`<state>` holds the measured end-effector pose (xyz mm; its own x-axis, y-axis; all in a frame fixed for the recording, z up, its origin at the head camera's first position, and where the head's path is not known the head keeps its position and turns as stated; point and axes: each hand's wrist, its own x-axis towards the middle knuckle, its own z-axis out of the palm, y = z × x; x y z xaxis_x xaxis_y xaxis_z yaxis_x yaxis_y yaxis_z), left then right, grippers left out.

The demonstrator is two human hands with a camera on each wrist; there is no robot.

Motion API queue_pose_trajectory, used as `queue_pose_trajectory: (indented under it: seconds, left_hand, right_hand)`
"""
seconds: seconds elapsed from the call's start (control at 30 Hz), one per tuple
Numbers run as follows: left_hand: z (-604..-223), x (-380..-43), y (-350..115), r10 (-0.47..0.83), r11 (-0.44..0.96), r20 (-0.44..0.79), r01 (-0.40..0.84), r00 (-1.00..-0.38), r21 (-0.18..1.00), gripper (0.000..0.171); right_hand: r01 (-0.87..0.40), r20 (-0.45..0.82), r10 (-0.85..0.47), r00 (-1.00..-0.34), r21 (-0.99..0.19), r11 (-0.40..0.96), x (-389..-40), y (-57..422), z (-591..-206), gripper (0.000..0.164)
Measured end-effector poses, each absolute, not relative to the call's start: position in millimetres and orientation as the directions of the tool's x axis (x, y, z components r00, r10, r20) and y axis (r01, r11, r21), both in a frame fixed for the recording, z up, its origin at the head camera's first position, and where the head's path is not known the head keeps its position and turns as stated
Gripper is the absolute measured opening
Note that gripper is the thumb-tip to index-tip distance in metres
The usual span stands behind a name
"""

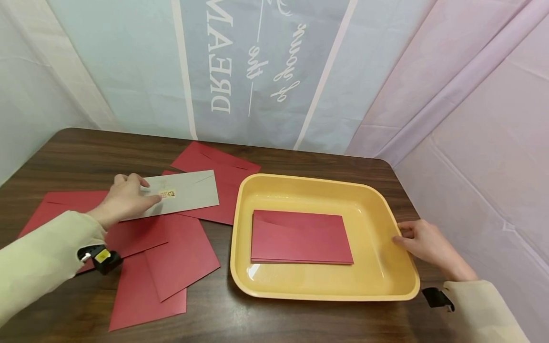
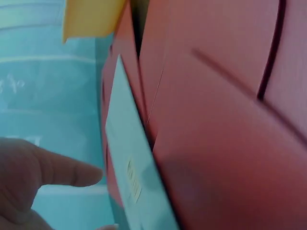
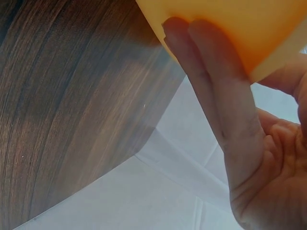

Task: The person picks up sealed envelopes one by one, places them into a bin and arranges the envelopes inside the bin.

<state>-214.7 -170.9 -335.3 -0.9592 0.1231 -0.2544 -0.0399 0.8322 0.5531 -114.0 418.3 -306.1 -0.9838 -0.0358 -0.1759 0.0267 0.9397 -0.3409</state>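
A white envelope (image 1: pixel 195 193) with a small sticker (image 1: pixel 167 194) lies on top of the spread red envelopes (image 1: pixel 184 252). My left hand (image 1: pixel 126 196) is over its left end, thumb and fingers spread apart. In the left wrist view a gap shows between the straight digit (image 2: pixel 72 171) and the white envelope (image 2: pixel 132 139). On the right, my right hand (image 1: pixel 424 243) pinches the rim of a yellow tray (image 1: pixel 377 257), thumb on the inside and fingers against the outer wall. Inside the tray lies a neat stack of red envelopes (image 1: pixel 300 238).
Everything stands on a dark wood table (image 1: pixel 214 319) with rounded corners. A printed curtain (image 1: pixel 266 71) hangs behind it, and a pale sheet (image 1: pixel 484 190) hangs along the right side. Red envelopes overlap loosely left of the tray, one (image 1: pixel 214 159) reaching toward the back.
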Motion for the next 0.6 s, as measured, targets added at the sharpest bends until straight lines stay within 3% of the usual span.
queue_pose_trajectory:
  seconds: [0.4, 0.6]
  left_hand:
    - [-327.0, -218.0, -213.4, 0.11, 0.916, -0.298, -0.02, -0.948, 0.402, 0.072]
    - [-332.8, -217.6, -220.2, 0.062, 0.936, -0.325, -0.058, -0.944, 0.347, 0.088]
  right_hand:
    - [0.028, -0.189, -0.042, -0.981, -0.351, 0.936, -113.5, 418.3, -305.8, 0.042]
    - [-0.003, -0.161, -0.061, -0.985, -0.335, 0.942, -115.6, 418.7, -305.8, 0.041]
